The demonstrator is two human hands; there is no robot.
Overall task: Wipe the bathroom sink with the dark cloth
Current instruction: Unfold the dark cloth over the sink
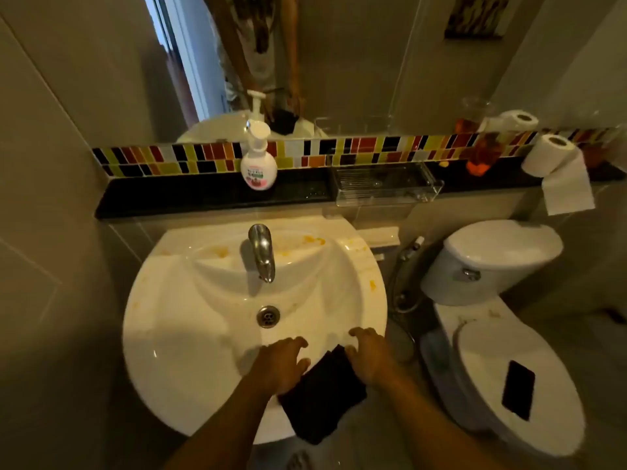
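— Orange stains are all over the far part of the sink point(190, 327): a cluster behind the tap point(260, 251), more to its left and right, and one smear on the right rim. Has any wiping happened, would you say?

— Hardly any, as far as I can judge. The near part of the bowl around the drain point(268, 316) looks white, but whether it was wiped or never dirty, I cannot tell. Everything far is left to do.

— Where is the dark cloth point(320, 393)?

— On the near rim, right of the middle, folded, with its near end hanging over the edge of the sink.

— And the hands?

— One on each side of it. The left hand point(283, 362) lies flat on the rim, fingers loosely spread, its thumb touching the cloth's left edge. The right hand point(368, 354) rests on the cloth's far right corner, fingers spread and curled toward the bowl.

— Is either one pinching it?

— Not that I can see; both look pressed down rather than closed around it.
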